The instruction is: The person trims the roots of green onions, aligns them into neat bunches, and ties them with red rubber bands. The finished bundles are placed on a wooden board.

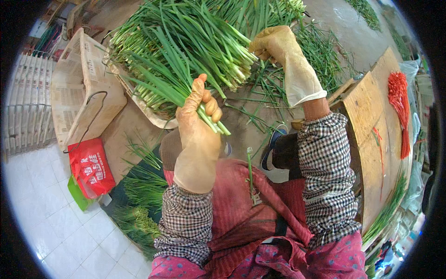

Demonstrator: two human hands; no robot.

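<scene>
My left hand, in a rubber glove, is closed around several green leafy stalks, their pale cut ends poking out below the fingers. Beyond it lies a big heap of the same long green stalks, pale ends towards the right, on a light-coloured tray. My right hand, gloved too, is bent at the wrist beside the heap's right edge, by the pale ends; its fingertips are partly hidden, and whether it grips a stalk cannot be told. A single stalk piece rests on the red apron over my lap.
Left stand a beige plastic crate with a wire hook, stacked white crates and a red bag. Loose green scraps litter the floor. At right, a wooden board carries red ties. Green bundles lie lower left.
</scene>
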